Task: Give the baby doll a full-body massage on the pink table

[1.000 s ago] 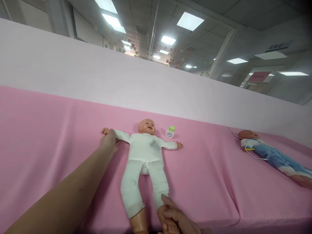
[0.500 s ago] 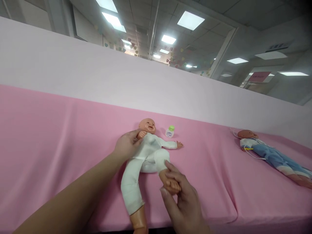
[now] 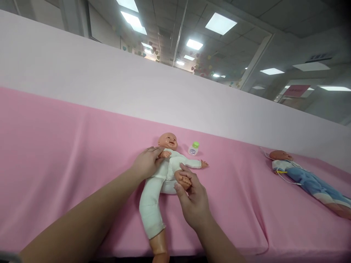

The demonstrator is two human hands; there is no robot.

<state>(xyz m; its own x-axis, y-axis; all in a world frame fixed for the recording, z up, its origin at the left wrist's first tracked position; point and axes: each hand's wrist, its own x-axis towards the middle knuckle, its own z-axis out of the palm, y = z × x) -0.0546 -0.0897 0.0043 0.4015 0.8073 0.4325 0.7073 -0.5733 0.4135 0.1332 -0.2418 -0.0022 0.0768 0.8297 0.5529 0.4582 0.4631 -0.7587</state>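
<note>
A baby doll (image 3: 161, 190) in a white suit lies on its back, head toward the wall. My left hand (image 3: 146, 162) is closed around the doll's arm on the left, close to its chest; the doll's small hand shows beyond my fingers. My right hand (image 3: 193, 197) grips the doll's other leg by the foot (image 3: 183, 179), which is bent up over its belly. The leg on the left stretches toward the front edge. Beside the doll's head stands a small clear bottle (image 3: 193, 149) with a green cap.
A pink cloth (image 3: 230, 204) covers the table. A second doll (image 3: 307, 182) in blue and white, with a white cord and a yellow piece on it, lies at the right. A white low wall (image 3: 153, 91) with glass above runs along the back.
My right hand has pushed the doll's foot up and left toward its belly, bending the leg more. My left hand has shifted slightly right with the doll's arm, which lies nearer the chest.
</note>
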